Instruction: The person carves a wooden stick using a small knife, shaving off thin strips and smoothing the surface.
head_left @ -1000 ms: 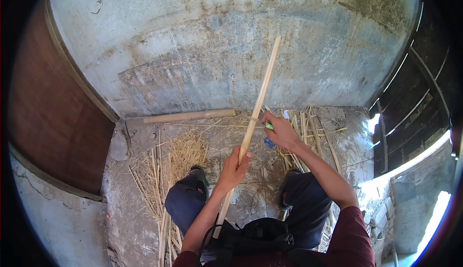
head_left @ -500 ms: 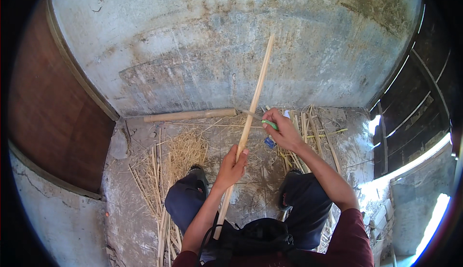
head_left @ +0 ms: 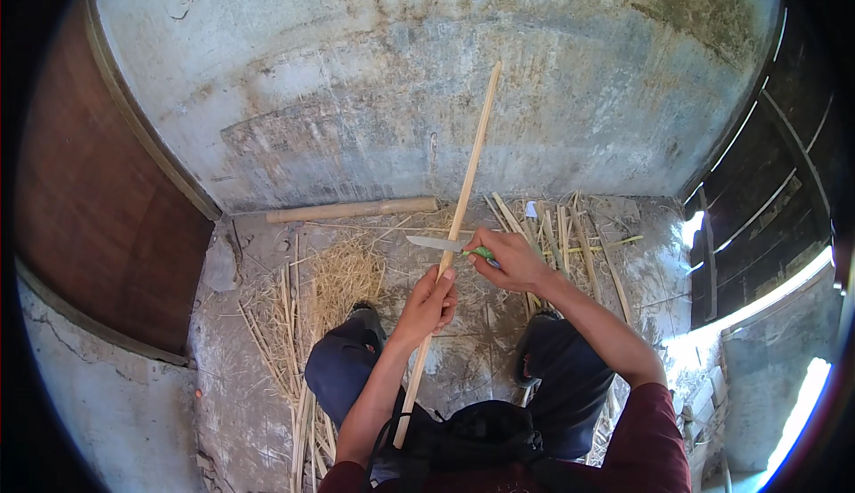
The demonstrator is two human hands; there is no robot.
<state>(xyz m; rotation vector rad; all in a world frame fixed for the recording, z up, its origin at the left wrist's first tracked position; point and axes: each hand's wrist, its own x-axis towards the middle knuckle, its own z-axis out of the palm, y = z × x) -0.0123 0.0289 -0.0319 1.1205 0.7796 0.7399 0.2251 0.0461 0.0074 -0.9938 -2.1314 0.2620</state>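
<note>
A long pale strip that looks like split bamboo [head_left: 474, 162] slants up from my lap toward the wall. My left hand [head_left: 425, 306] is wrapped round it at about its middle, thumb along the top. In my right hand [head_left: 509, 260] is a knife [head_left: 436, 243] with a green handle, gripped in closed fingers. Its blade points left and lies across the strip, just above my left hand. Whether the edge bites into the strip cannot be made out.
A round bamboo pole [head_left: 352, 210] lies along the foot of the stained wall [head_left: 356, 101]. Curly shavings [head_left: 346, 281] and thin strips [head_left: 298, 386] cover the floor at left. More strips [head_left: 583, 252] lie at right. A brown door panel [head_left: 116, 181] stands at far left.
My right hand has drawn the knife down the strip toward my left hand, and the blade now lies more level. The strip's far end has shifted slightly left.
</note>
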